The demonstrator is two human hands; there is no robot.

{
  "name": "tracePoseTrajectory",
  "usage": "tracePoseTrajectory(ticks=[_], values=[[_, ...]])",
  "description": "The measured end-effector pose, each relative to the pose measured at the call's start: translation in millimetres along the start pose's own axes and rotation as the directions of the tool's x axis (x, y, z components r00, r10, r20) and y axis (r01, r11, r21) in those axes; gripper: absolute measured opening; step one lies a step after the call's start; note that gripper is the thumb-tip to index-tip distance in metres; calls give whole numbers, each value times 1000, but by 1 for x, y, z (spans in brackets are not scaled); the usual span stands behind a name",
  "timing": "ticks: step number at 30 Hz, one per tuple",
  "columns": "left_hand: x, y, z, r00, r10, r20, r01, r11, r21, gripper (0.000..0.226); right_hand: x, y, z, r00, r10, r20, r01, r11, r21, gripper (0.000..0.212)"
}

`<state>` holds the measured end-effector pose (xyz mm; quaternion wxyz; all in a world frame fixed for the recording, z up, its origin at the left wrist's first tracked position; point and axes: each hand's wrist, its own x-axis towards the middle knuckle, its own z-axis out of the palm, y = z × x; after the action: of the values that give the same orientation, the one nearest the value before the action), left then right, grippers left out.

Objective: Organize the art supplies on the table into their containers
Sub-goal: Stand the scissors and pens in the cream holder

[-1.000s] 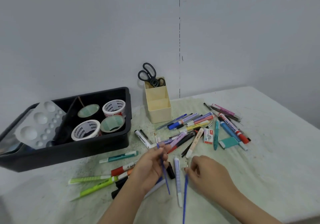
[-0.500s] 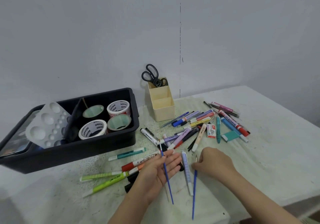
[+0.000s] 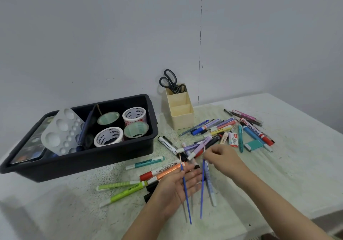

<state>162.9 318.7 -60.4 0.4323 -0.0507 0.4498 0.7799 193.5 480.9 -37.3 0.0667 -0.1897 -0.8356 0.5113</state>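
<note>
My left hand (image 3: pixel 176 186) lies palm up with straight fingers, and a thin blue paintbrush (image 3: pixel 186 193) rests across the palm. Just to its right, my right hand (image 3: pixel 221 159) pinches a second blue paintbrush (image 3: pixel 202 189) near its bristle end, the handle pointing toward me. Both hands hover over scattered markers (image 3: pixel 163 172) and pens (image 3: pixel 209 128) on the table. A cream pen holder (image 3: pixel 182 118) with black scissors (image 3: pixel 169 80) stands at the back. A black bin (image 3: pixel 92 159) sits to the left.
The bin holds several tape rolls (image 3: pixel 108 136) and a white paint palette (image 3: pixel 62 131). Green highlighters (image 3: pixel 122 189) lie at the near left. More markers, a teal eraser (image 3: pixel 254 145) and a small box (image 3: pixel 233 139) lie at the right. The table edge (image 3: pixel 297 215) runs near right.
My left hand has opened palm up, so its brush now lies on the palm. My right hand has lifted its brush and brought it closer to the left hand.
</note>
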Motion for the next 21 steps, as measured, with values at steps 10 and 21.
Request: tracePoseTrajectory(ticks=[10,21], values=[[9,0,13,995,-48,85,33,985,167,27,-1,4,14,997,-75,12,73,988,138,30],[22,3,32,980,-62,188,5,958,287,25,2,6,-11,994,-102,25,90,954,287,23]])
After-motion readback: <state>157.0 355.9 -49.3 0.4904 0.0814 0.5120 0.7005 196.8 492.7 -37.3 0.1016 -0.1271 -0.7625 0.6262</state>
